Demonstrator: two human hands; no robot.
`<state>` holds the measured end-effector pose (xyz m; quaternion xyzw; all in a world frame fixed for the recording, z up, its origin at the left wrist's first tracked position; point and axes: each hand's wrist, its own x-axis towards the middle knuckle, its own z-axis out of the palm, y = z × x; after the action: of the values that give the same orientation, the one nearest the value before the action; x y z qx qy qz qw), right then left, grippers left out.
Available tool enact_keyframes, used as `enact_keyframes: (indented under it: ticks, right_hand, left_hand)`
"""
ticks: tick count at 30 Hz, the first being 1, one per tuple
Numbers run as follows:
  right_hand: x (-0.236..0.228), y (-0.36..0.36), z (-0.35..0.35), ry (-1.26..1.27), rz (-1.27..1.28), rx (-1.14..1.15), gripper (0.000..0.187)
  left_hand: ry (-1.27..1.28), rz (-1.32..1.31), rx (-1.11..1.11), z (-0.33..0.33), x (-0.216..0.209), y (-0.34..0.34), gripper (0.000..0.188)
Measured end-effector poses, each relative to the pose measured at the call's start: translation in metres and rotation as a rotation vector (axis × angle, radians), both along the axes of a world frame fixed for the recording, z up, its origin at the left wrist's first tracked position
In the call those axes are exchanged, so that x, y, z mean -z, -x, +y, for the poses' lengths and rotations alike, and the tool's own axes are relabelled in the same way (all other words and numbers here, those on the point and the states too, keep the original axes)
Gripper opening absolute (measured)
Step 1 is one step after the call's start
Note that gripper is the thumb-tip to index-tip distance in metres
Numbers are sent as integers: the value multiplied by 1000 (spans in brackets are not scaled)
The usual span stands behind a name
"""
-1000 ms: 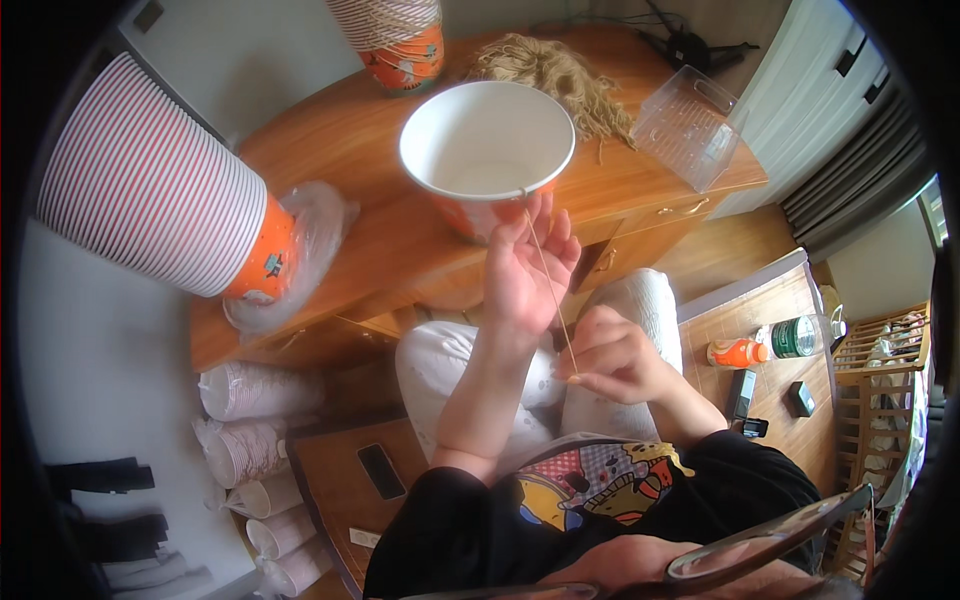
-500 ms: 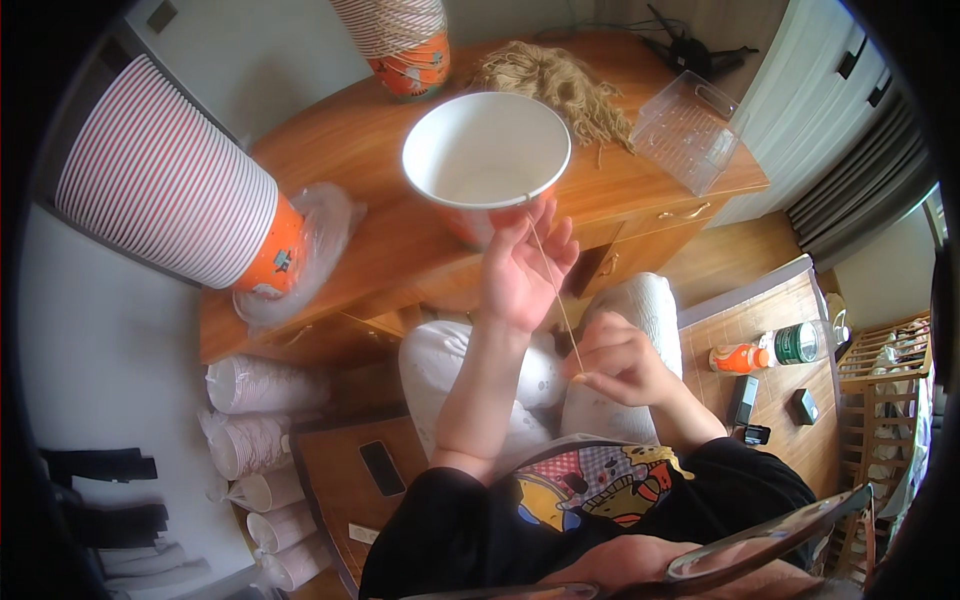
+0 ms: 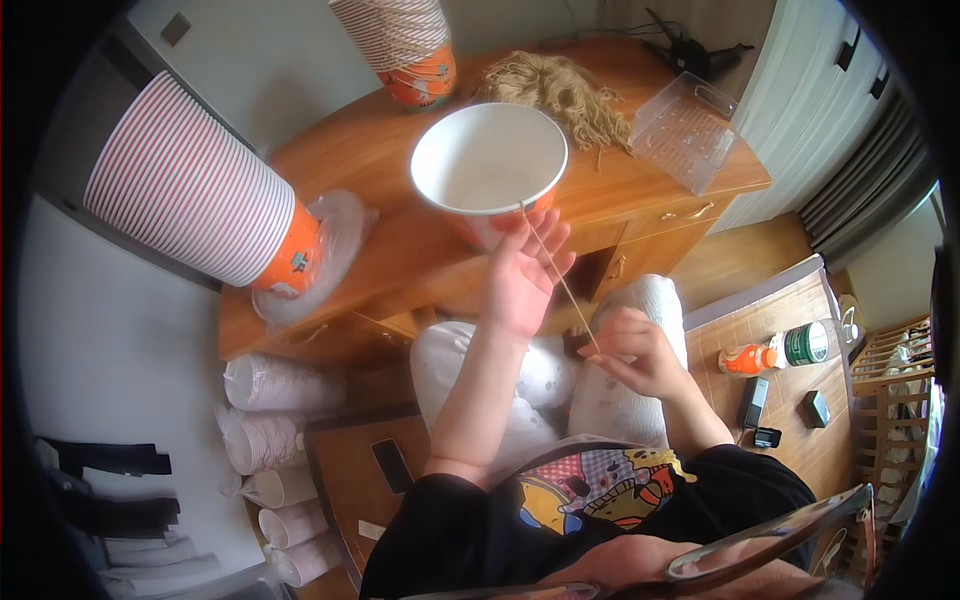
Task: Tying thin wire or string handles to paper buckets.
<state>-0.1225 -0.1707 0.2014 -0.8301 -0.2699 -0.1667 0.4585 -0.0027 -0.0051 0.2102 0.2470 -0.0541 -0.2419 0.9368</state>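
Observation:
A large paper bucket, white inside with an orange outer wall, stands near the front edge of the wooden table. From its near rim a thin tan string runs taut down to my right hand, whose thumb and fingers pinch the other end above my lap. Against the bucket's near side, just below the rim, is my left hand. Its palm faces up and its fingers are apart, with the string passing over it. The fingertips partly overlap the bucket wall, so their exact contact is unclear.
A tall stack of paper buckets leans at the left beside clear plastic wrap. Behind are another stack, a tan string bundle and a clear plastic tray. A phone and bottles lie on side surfaces.
The view has shifted slightly. My right hand has moved a little away from my body, still pinching the string. My left hand stays by the bucket rim, its fingers slightly more spread.

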Motion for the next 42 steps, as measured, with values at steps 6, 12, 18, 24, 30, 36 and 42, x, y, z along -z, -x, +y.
enact_keyframes:
  ticks: [6, 12, 18, 24, 30, 36, 42]
  right_hand:
    - [6, 3, -1, -8, -9, -16, 11]
    - [4, 3, -3, 7, -63, -151, 13]
    - [7, 6, 1, 5, -48, -219, 14]
    - [10, 8, -2, -3, -49, -246, 14]
    - [7, 14, 2, -69, -32, -295, 13]
    - [13, 15, 4, -1, 32, -212, 12]
    - [0, 11, -8, 57, 96, 94, 20]
  left_hand:
    - [-23, 24, -66, -3, -1, 7, 19]
    - [-33, 93, -59, -8, -11, 14, 19]
    - [-11, 147, -88, -6, -16, 13, 18]
    - [-54, 152, -72, -4, -16, 15, 17]
    - [-161, 115, -75, 1, -10, 14, 18]
    - [-193, 48, -71, 9, -9, 18, 16]
    - [-210, -143, -177, 23, 15, 40, 15]
